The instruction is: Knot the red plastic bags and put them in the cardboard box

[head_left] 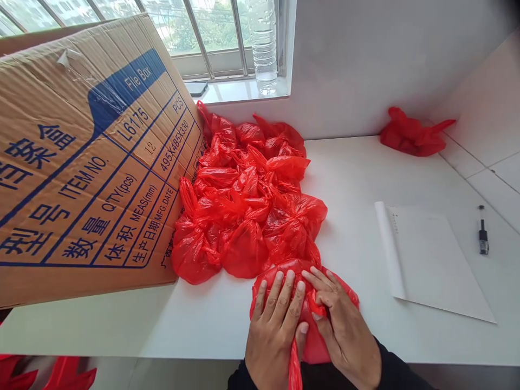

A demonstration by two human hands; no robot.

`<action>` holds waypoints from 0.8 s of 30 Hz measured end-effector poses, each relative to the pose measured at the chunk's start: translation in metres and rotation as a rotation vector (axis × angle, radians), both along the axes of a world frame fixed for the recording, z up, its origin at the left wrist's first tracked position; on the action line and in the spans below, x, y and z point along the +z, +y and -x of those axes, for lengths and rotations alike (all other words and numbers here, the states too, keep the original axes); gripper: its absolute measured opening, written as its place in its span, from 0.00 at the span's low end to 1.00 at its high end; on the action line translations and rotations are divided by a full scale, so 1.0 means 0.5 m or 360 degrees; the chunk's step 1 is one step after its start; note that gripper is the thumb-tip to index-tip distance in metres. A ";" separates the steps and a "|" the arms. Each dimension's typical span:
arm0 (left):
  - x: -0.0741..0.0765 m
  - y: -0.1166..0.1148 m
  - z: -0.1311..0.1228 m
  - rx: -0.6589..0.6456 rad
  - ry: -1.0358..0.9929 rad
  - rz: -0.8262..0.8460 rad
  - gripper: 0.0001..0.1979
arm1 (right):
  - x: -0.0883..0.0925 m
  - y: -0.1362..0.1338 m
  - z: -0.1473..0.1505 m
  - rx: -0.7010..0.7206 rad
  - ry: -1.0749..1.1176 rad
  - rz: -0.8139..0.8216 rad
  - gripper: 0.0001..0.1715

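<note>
At the table's front edge lies a red plastic bag, bulging and flattened on top. My left hand rests on it with the fingers stretched out flat, its thumb beside a twisted red strip that hangs toward me. My right hand is on the bag's right side, its bent index finger and thumb closed round a gathered bit of the plastic. What the bag contains is hidden. Just beyond my fingers, several knotted red plastic bags are heaped together.
A large cardboard box stands tilted at the left against the heap. To the right are a paper pad, a pen and another red bag. A plastic bottle and a phone-like object sit on the windowsill.
</note>
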State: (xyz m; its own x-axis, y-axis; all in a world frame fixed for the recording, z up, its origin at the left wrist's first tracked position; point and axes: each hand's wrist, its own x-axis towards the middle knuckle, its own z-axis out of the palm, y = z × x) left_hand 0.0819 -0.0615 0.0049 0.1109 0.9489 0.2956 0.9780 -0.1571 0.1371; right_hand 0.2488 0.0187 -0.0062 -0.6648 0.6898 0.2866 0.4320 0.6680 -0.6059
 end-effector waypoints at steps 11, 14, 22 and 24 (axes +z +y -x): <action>-0.001 -0.001 -0.005 0.0008 -0.0065 -0.0002 0.27 | -0.013 -0.003 -0.001 -0.0009 0.0161 0.0117 0.13; 0.013 -0.016 -0.002 0.0086 -0.0304 -0.0028 0.27 | 0.003 0.008 -0.028 -0.0151 0.0339 0.0376 0.14; 0.007 -0.027 0.005 0.0314 -0.0527 -0.0533 0.24 | 0.041 0.032 -0.068 -0.0793 0.0537 0.1101 0.20; -0.011 -0.009 -0.009 0.0128 -0.0452 -0.0735 0.24 | 0.040 0.028 -0.061 -0.0822 0.0588 0.1254 0.22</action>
State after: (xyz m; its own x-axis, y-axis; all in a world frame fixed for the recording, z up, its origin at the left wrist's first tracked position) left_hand 0.0865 -0.0663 -0.0007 -0.1014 0.7157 0.6910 0.9240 -0.1897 0.3320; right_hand 0.2793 0.0325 0.0140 -0.1934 0.9496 -0.2467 0.2512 -0.1952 -0.9480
